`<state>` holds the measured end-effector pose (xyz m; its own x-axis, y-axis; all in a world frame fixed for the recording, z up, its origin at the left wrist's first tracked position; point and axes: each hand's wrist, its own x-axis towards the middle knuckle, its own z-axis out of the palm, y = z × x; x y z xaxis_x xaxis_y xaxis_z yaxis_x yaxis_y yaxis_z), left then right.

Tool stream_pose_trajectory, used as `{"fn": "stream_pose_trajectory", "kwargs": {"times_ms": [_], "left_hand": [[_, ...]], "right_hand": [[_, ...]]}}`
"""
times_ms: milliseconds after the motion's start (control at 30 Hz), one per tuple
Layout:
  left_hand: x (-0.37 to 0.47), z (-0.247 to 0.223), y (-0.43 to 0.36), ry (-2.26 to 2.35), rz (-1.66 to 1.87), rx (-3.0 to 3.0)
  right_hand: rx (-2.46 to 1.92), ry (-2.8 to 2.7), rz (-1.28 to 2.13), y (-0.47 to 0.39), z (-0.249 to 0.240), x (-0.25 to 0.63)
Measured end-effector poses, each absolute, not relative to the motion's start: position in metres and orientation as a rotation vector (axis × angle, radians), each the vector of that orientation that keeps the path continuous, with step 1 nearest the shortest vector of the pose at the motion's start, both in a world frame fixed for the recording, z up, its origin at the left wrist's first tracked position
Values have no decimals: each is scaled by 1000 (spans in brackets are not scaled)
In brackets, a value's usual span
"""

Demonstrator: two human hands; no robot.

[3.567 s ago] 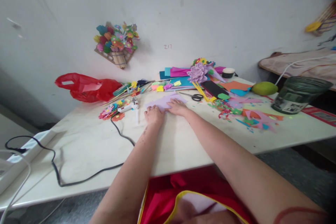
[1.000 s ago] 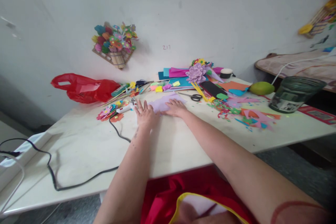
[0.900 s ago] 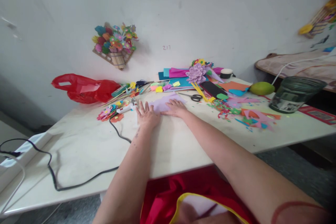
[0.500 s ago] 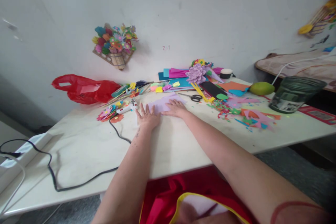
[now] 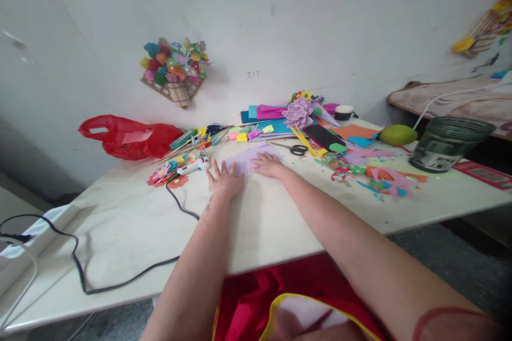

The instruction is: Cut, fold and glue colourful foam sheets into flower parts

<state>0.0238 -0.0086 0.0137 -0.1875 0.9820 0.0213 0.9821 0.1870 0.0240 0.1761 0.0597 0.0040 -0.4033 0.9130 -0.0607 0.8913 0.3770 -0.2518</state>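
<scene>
A light purple sheet (image 5: 245, 160) lies flat on the white table (image 5: 276, 224), partly covered by both hands. My left hand (image 5: 225, 180) rests on its left side with the fingers spread. On its right side my right hand (image 5: 269, 164) lies flat, fingers stretched out. Just left of my left hand is a white glue gun (image 5: 194, 165) with a black cord, beside cut foam flowers (image 5: 162, 171). Scissors with black handles (image 5: 298, 149) lie beyond my right hand.
A red plastic bag (image 5: 132, 137) sits at the back left. Colourful scraps (image 5: 390, 178), a green-yellow fruit (image 5: 398, 135) and a dark glass jar (image 5: 448, 144) occupy the right. A purple flower (image 5: 298, 113) stands at the back; a power strip (image 5: 44, 234) lies at left.
My right hand has slid slightly to the right across the purple sheet, widening the gap between the hands. The left hand stays in nearly the same place.
</scene>
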Motion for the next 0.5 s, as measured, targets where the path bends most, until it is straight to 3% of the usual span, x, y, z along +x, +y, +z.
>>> {"fn": "stream_pose_trajectory", "kwargs": {"times_ms": [500], "left_hand": [[20,10,-7,-2416,-113,-1976]], "right_hand": [[-1572,-2473,256,62,-1,181]]}}
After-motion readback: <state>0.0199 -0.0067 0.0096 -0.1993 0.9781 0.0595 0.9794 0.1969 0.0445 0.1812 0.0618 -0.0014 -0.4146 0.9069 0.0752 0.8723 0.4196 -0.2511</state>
